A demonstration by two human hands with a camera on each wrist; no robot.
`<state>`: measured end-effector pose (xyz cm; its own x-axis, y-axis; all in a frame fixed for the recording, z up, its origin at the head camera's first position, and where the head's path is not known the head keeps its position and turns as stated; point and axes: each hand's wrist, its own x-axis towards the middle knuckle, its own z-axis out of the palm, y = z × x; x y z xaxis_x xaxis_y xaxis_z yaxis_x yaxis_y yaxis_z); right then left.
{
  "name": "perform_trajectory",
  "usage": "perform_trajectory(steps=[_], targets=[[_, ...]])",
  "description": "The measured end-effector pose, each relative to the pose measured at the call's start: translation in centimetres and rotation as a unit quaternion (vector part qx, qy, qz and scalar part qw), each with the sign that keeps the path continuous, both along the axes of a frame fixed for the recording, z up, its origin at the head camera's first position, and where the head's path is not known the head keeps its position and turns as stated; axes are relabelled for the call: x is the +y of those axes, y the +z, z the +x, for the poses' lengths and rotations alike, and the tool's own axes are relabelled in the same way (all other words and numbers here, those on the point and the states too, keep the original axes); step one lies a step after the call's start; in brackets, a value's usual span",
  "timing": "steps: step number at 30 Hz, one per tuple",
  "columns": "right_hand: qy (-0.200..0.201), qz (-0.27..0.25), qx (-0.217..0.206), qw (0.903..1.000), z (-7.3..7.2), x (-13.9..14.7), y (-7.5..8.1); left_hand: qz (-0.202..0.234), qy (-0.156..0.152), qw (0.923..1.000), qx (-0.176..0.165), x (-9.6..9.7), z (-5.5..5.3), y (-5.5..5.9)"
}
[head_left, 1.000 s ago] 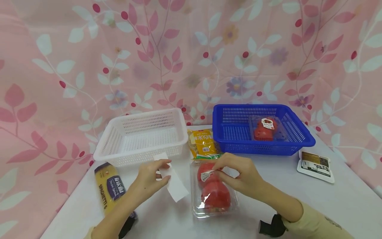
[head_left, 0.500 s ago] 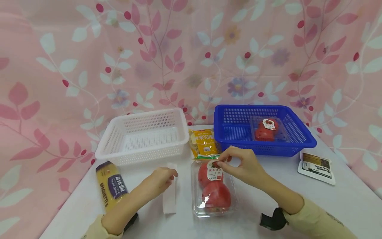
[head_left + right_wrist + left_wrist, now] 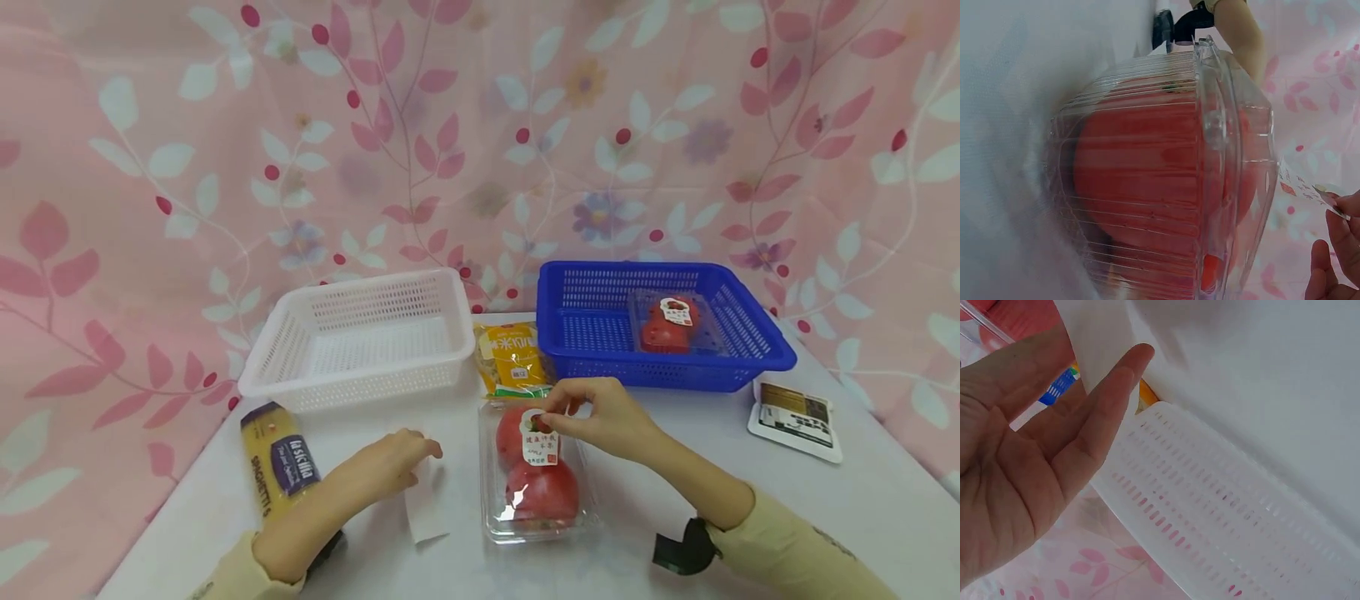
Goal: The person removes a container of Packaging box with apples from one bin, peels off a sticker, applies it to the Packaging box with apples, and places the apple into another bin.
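Observation:
In the head view, a clear plastic box (image 3: 577, 500) with two round red fruits (image 3: 542, 492) sits on the table, lid closed. My right hand (image 3: 592, 417) is over the box's far right part and pinches the top edge of a white printed label (image 3: 542, 446). In the right wrist view, the label (image 3: 1300, 187) stands out from the lid, its edge between the fingertips. My left hand (image 3: 397, 462) is to the left of the box and holds a white paper strip (image 3: 425, 508), whose near end hangs toward me. The left wrist view shows the strip (image 3: 1094, 331) among the fingers.
A white basket (image 3: 352, 387) stands behind my left hand. A blue basket (image 3: 652, 375) holds another box of red fruit (image 3: 667, 325). Between them lies a yellow food bag (image 3: 513, 358). A spaghetti pack (image 3: 277, 458) lies at left, a white pouch (image 3: 795, 421) at right.
One second ago the strip was held higher and slanted; my left hand has lowered with it. The label has turned from edge-on to face up over the fruit, pinched by my right hand.

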<state>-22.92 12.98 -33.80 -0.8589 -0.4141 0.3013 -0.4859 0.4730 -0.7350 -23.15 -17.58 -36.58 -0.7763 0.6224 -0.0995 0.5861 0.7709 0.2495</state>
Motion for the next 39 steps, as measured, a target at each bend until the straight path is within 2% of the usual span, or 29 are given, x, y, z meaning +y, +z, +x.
perform_trajectory(steps=[4, 8, 10, 12, 14, 15, 16, 18, 20, 21, 23, 27, 28, 32, 34, 35, 39], targets=[[0.006, 0.008, -0.033, 0.9994, -0.2, -0.1, -0.4, -0.031, 0.015, 0.9993, -0.016, -0.4, 0.2, 0.2], [0.011, 0.011, -0.043, 0.9989, -0.4, -0.2, -0.8, -0.043, 0.033, 0.9982, -0.026, -0.6, 0.2, 0.6], [0.013, 0.013, -0.044, 0.9989, -0.5, -0.2, -1.1, -0.046, 0.03, 0.9982, -0.022, -0.3, 0.2, 0.8], [0.018, 0.016, -0.041, 0.9989, -0.5, -0.3, -1.2, -0.025, -0.002, 0.9997, 0.006, 0.4, 0.3, 1.2], [0.024, 0.019, -0.036, 0.9989, -0.6, -0.2, -1.4, 0.027, -0.062, 0.9959, 0.06, 1.3, 0.5, 1.6], [0.028, 0.021, -0.032, 0.9989, -0.7, -0.2, -1.5, 0.062, -0.103, 0.9879, 0.098, 1.8, 0.7, 1.8], [0.033, 0.022, -0.027, 0.9989, -0.7, -0.2, -1.5, 0.096, -0.143, 0.9761, 0.133, 2.4, 0.8, 2.0], [0.048, 0.022, -0.018, 0.9985, -0.8, -0.2, -1.5, 0.147, -0.214, 0.9465, 0.192, 3.4, 1.2, 2.3], [0.063, 0.022, -0.003, 0.9978, -1.0, -0.1, -1.6, 0.162, -0.26, 0.9224, 0.236, 4.4, 1.6, 2.5], [0.071, 0.022, 0.004, 0.9972, -1.0, 0.0, -1.6, 0.158, -0.274, 0.9166, 0.244, 4.8, 1.7, 2.5], [0.084, 0.022, 0.021, 0.996, -1.2, 0.1, -1.7, 0.135, -0.288, 0.9151, 0.248, 5.6, 2.0, 2.3], [0.099, 0.017, 0.036, 0.9943, -1.6, 0.1, -2.0, 0.084, -0.294, 0.9188, 0.249, 6.7, 2.3, 1.6], [0.1, 0.016, 0.036, 0.9942, -1.6, 0.1, -2.0, 0.078, -0.296, 0.9181, 0.251, 6.9, 2.3, 1.4], [0.094, 0.016, 0.03, 0.995, -1.8, 0.0, -2.2, 0.081, -0.309, 0.9072, 0.274, 7.6, 2.2, 0.9], [0.088, 0.017, 0.028, 0.9956, -1.8, 0.0, -2.3, 0.083, -0.311, 0.9065, 0.273, 7.8, 2.1, 0.8], [0.085, 0.018, 0.026, 0.9959, -1.8, 0.0, -2.3, 0.079, -0.311, 0.9077, 0.27, 7.9, 2.2, 0.7], [0.076, 0.028, 0.016, 0.9966, -2.0, 0.0, -2.7, 0.05, -0.303, 0.9211, 0.24, 8.1, 2.3, 0.4]])
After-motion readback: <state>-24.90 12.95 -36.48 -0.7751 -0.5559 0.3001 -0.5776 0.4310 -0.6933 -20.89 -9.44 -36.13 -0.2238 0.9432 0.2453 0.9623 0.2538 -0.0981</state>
